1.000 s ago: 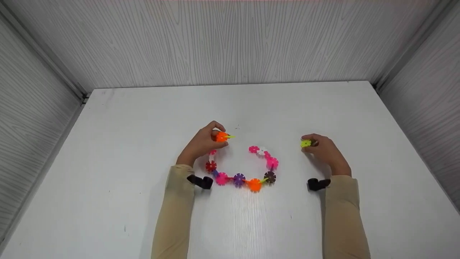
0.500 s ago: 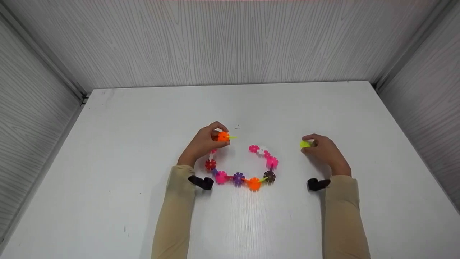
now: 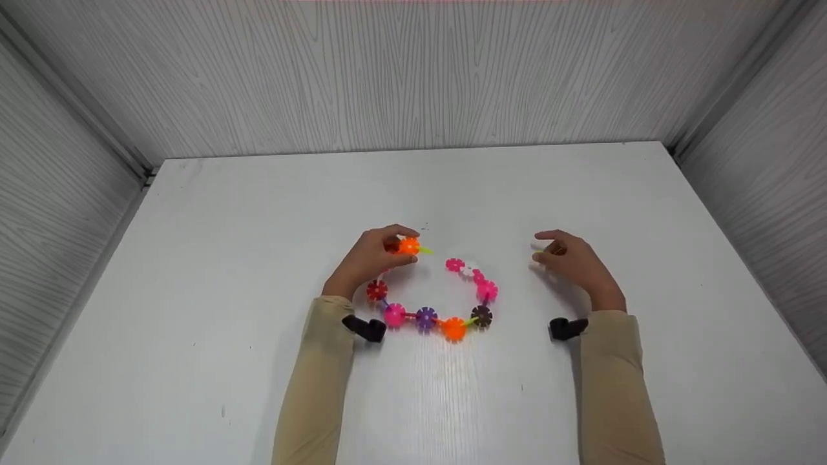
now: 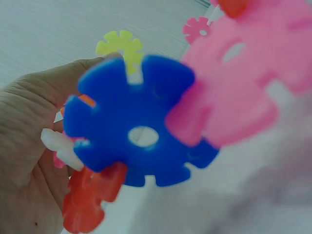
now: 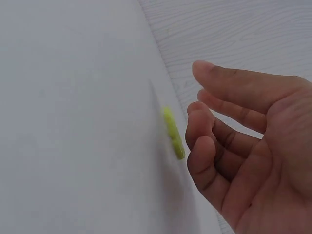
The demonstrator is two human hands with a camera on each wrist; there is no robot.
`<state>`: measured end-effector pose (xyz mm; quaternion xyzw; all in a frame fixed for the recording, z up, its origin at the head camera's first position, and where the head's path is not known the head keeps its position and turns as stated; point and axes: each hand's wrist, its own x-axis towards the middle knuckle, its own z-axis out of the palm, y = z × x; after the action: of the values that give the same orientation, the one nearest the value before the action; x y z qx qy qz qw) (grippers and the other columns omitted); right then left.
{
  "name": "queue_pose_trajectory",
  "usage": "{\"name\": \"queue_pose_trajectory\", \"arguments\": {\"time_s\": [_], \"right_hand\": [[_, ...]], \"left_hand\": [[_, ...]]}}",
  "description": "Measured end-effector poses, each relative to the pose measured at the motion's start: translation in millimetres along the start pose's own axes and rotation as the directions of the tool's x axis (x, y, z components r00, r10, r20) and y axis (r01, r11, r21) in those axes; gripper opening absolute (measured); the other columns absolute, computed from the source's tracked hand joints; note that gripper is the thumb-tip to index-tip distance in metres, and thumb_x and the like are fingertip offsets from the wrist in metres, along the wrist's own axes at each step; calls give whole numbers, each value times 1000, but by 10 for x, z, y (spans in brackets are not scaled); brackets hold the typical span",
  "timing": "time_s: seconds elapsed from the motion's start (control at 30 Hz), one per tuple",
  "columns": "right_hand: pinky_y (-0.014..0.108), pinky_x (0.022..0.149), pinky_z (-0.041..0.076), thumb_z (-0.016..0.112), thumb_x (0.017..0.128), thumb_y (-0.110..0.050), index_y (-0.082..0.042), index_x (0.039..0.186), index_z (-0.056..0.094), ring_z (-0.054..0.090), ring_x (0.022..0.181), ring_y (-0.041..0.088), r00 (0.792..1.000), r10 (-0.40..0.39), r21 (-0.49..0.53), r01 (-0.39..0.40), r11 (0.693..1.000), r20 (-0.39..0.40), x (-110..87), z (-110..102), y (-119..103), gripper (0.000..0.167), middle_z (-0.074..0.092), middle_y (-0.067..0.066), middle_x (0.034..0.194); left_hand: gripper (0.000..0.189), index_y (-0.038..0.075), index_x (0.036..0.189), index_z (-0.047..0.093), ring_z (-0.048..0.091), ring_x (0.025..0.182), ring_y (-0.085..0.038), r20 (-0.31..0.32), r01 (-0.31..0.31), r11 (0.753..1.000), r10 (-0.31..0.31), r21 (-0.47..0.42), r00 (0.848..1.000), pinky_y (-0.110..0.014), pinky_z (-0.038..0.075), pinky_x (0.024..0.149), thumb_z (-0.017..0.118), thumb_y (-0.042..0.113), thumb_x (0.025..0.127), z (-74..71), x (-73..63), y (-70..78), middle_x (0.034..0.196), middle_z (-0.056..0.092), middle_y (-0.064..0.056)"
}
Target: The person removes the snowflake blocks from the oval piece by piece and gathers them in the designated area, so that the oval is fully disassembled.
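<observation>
My left hand [image 3: 371, 258] pinches an orange snowflake disc [image 3: 409, 245] at the raised end of a chain of interlocking plastic discs. A yellow disc [image 4: 121, 46] juts from it past the thumb. In the left wrist view, a blue disc [image 4: 117, 122], a pink disc [image 4: 243, 73] and a red disc [image 4: 90, 202] of the chain hang close to the camera. My right hand [image 3: 575, 258] has its fingertips spread apart, with nothing pinched between them. A yellow disc [image 5: 173, 134], seen nearly edge-on, lies on the white table just beyond those fingers.
The rest of the chain curves across the white table [image 3: 194, 258] between the hands, through a purple disc [image 3: 426, 318] and a dark brown disc [image 3: 481, 316] to a pink end disc [image 3: 455, 265]. A grey wood-grain panel [image 3: 413, 77] closes off the back.
My right hand has let go of the yellow disc, its fingers now parted. My left hand has shifted slightly right with the orange disc, drawing its side of the chain along.
</observation>
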<state>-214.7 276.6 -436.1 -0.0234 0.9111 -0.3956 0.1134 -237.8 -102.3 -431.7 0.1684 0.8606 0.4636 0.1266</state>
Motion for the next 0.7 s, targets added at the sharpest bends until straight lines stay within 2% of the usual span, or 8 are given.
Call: {"name": "queue_pose_trajectory", "arguments": {"time_s": [0.1,0.27,0.5,0.6,0.7], "right_hand": [[31,80,45,62,93,-36,-16,140,48,58,93,22,1000,-20,11,20,1000,7,20,34,-52,53,59,11,111],[32,79,43,63,93,-36,-15,142,46,56,93,22,999,-53,21,53,998,9,44,91,-158,56,59,11,111],[32,78,43,64,92,-32,-15,142,45,56,91,22,996,-82,21,81,996,24,63,181,-298,56,59,9,109],[32,77,44,64,92,-30,-15,143,44,56,91,22,994,-106,26,105,994,37,57,221,-357,57,59,9,109],[32,78,44,65,92,-31,-15,145,41,55,92,23,991,-128,34,127,991,47,45,253,-402,60,59,9,110]], "left_hand": [[45,19,132,60,52,122,-30,17,-13,1000,13,-5,1000,-45,43,105,70,25,88,5,-3,8,132,59,-7],[46,20,133,58,53,120,-27,29,-21,1000,21,-10,999,-43,45,104,69,24,89,27,-4,26,132,59,-6],[42,17,127,55,66,92,-22,73,24,996,-18,-91,997,-34,53,85,71,22,88,51,6,45,110,69,-9],[37,18,120,55,67,86,-20,69,31,993,-23,-110,997,-30,52,81,72,21,87,58,11,38,104,71,-8],[34,20,117,57,66,85,-20,65,11,995,-4,-97,998,-30,53,81,73,22,86,78,19,34,100,71,-8]]}}
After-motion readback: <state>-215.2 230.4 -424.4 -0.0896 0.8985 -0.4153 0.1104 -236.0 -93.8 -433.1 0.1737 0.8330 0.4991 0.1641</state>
